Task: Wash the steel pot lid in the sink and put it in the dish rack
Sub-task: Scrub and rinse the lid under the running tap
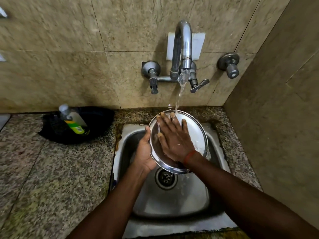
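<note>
The round steel pot lid [196,133] is held tilted over the steel sink [174,202], under water running from the tap [183,49]. My left hand [144,152] grips the lid's left rim from below. My right hand [174,137] lies flat on the lid's face, fingers spread, with the stream landing near its fingertips. An orange thread is around my right wrist. No dish rack is in view.
A black bowl [96,121] on the granite counter at the left holds a green-labelled soap bottle [74,120]. The tap's lever handle [200,85] and a wall valve [230,66] stick out above the sink. A tiled wall closes in on the right.
</note>
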